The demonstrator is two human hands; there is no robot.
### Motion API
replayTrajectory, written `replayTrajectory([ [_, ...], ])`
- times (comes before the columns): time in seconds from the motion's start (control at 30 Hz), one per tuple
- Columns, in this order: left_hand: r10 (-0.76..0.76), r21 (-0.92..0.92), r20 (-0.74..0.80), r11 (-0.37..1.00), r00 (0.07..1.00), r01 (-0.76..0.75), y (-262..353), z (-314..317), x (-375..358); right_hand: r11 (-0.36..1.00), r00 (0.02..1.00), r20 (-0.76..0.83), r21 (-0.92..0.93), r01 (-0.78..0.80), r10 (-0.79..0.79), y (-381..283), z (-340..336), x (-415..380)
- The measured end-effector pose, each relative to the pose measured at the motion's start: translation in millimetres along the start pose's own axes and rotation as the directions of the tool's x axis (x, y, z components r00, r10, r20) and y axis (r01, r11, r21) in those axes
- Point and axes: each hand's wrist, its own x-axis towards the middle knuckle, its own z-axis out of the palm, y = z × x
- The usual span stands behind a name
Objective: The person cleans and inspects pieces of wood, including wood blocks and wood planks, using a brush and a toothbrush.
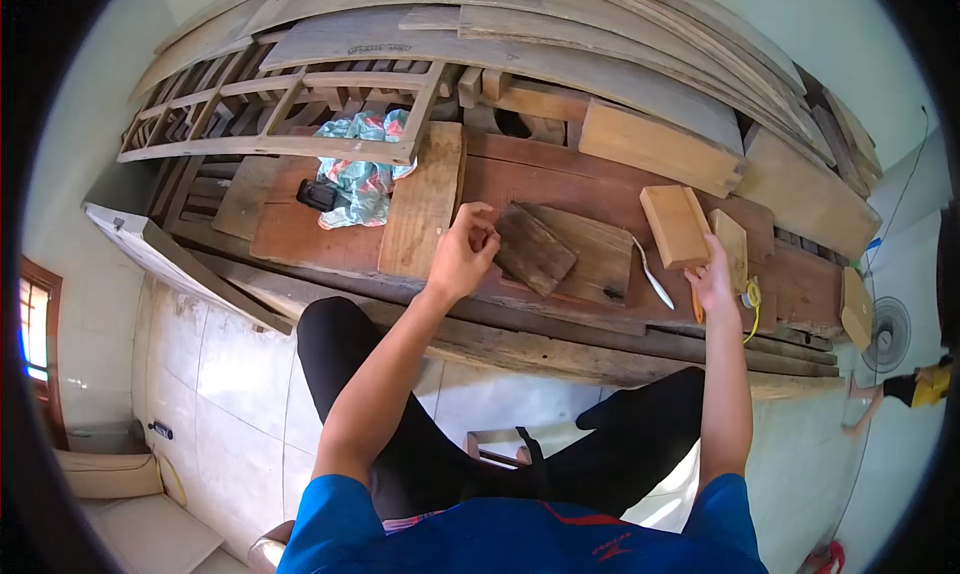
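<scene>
My right hand (712, 277) grips the lower corner of a light-coloured wooden block (672, 224), which is tilted above the reddish-brown planks. At the left, my left hand (466, 252) has its fingers curled in toward the thumb, beside a small dark wooden board (535, 249). Whatever those fingers hold, if anything, cannot be made out. The dark board overlaps a wider brown board (600, 259). Between that board and my right hand lies a slim white-handled tool (656, 282). A narrow orange item (697, 306) shows beside my right hand. Another small wooden block (730, 246) stands behind it.
A coiled yellow cord (751, 296) lies at the right. Farther left are a crumpled patterned cloth (355, 184) and a black object (317, 195). A slatted wooden frame (270, 114) and stacked long boards (600, 39) fill the back. A fan (886, 334) and another person (915, 387) are at right.
</scene>
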Motion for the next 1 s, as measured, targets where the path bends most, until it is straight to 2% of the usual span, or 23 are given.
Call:
replayTrajectory([
  [0.07,0.0,-0.026,-0.001,1.0,1.0,0.0,2.5,-2.3,-2.1,0.997,1.0,-0.009,-0.081,0.006,-0.007,3.1,1.8,0.1],
  [0.17,-0.018,-0.029,0.037,0.999,0.999,0.019,2.2,-1.8,-3.0,0.996,0.994,0.078,0.041,0.078,-0.081,11.4,-8.1,-8.7],
  [0.23,-0.045,0.02,0.102,0.999,0.994,0.043,1.2,-8.1,-5.0,0.986,0.987,0.046,0.067,0.151,-0.154,21.6,-9.7,-12.1],
  [0.3,0.005,0.071,0.106,0.997,0.994,-0.013,-3.2,-12.5,-8.2,0.978,0.983,0.015,0.107,0.18,-0.182,34.0,-11.2,-12.2],
  [0.33,0.026,0.097,0.114,0.995,0.993,-0.037,-4.7,-12.0,-10.8,0.978,0.98,-0.031,0.059,0.2,-0.198,42.0,-13.2,-20.4],
  [0.4,0.082,0.022,0.047,0.996,0.996,-0.083,-3.1,-9.7,-13.5,0.947,0.951,-0.06,-0.137,0.292,-0.302,49.8,-11.4,-35.7],
  [0.47,0.104,-0.017,-0.004,0.994,0.995,-0.104,5.6,-5.3,-13.7,0.87,0.922,0.068,-0.312,0.382,-0.381,66.2,-23.4,-33.2],
  [0.5,0.1,-0.021,-0.019,0.995,0.995,-0.1,11.9,-4.3,-14.1,0.814,0.902,0.145,-0.39,0.431,-0.407,72.5,-28.0,-33.2],
  [0.57,0.112,0.034,-0.016,0.993,0.994,-0.111,12.2,-2.6,-12.4,0.428,0.699,0.183,-0.675,0.601,-0.691,85.9,-25.2,-40.9],
  [0.6,0.091,0.063,-0.004,0.994,0.996,-0.09,9.4,-0.8,-11.4,0.191,0.565,0.248,-0.773,0.605,-0.787,91.6,-19.7,-47.3],
  [0.63,0.068,0.093,0.007,0.993,0.998,-0.069,6.6,0.0,-10.1,0.143,0.58,0.265,-0.814,0.562,-0.77,94.2,-14.5,-51.2],
  [0.73,0.024,0.136,-0.006,0.99,1.0,-0.022,11.6,-1.3,-5.0,0.297,0.742,0.287,-0.784,0.545,-0.606,90.7,6.5,-59.5],
  [0.77,0.01,0.143,-0.016,0.99,1.0,-0.008,13.5,-3.1,-4.5,0.108,0.668,0.354,-0.83,0.547,-0.655,94.2,8.1,-55.9],
  [0.87,0.074,0.132,-0.045,0.989,0.996,-0.067,2.3,-12.2,-2.3,0.113,0.741,0.378,-0.849,0.517,-0.555,91.8,10.1,-41.7],
  [0.9,0.03,0.133,-0.03,0.991,0.999,-0.026,1.9,-15.2,-2.7,0.056,0.705,0.41,-0.842,0.536,-0.578,89.9,10.7,-41.7],
  [0.97,-0.056,0.133,-0.006,0.99,0.998,0.056,2.4,-20.6,-2.6,0.24,0.747,0.328,-0.807,0.54,-0.579,85.3,17.8,-46.2],
  [1.0,-0.028,0.121,-0.023,0.992,0.999,0.03,1.3,-20.7,-1.9,0.327,0.769,0.288,-0.779,0.535,-0.571,82.3,23.3,-50.6],
])
